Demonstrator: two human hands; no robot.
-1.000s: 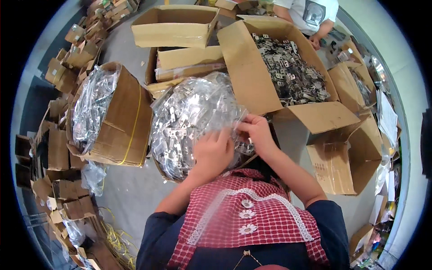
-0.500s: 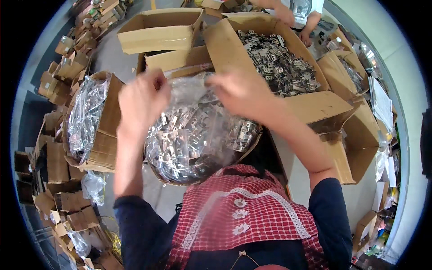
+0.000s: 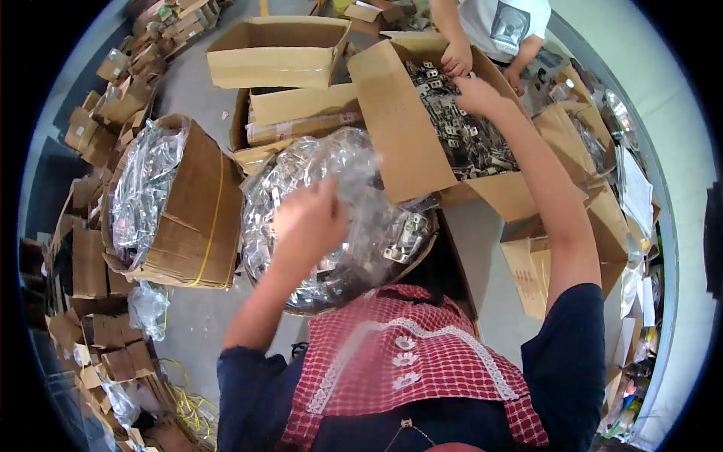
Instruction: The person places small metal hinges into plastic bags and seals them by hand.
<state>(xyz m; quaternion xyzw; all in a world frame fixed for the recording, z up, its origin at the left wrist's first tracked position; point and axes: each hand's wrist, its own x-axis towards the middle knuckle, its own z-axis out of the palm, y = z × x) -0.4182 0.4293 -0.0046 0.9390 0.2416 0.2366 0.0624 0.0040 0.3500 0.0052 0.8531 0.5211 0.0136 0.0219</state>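
Observation:
My left hand [image 3: 310, 224], smeared by motion, is closed on a clear plastic bag [image 3: 360, 160] above a round, plastic-lined container [image 3: 301, 310] of bagged metal parts [image 3: 407, 237]. Farther off to the right, my right hand [image 3: 480, 96] reaches over an open cardboard box [image 3: 403, 120] heaped with small loose metal brackets [image 3: 482, 143]. Its fingers point left at the heap, apart, with nothing visible in them. Beside it, a co-worker's hand [image 3: 456, 59] is at the same heap.
A cardboard box of plastic-wrapped parts [image 3: 147, 196] stands at the left. An open carton [image 3: 275, 56] sits at the back, and another box [image 3: 527, 264] stands at the right. Cartons [image 3: 113, 339] and a loose plastic bag [image 3: 151, 309] lie along the left side.
Both hands were together over the bagged parts. My right hand has gone far and right to the loose brackets; my left has come nearer and right. The co-worker's hand has moved over the heap.

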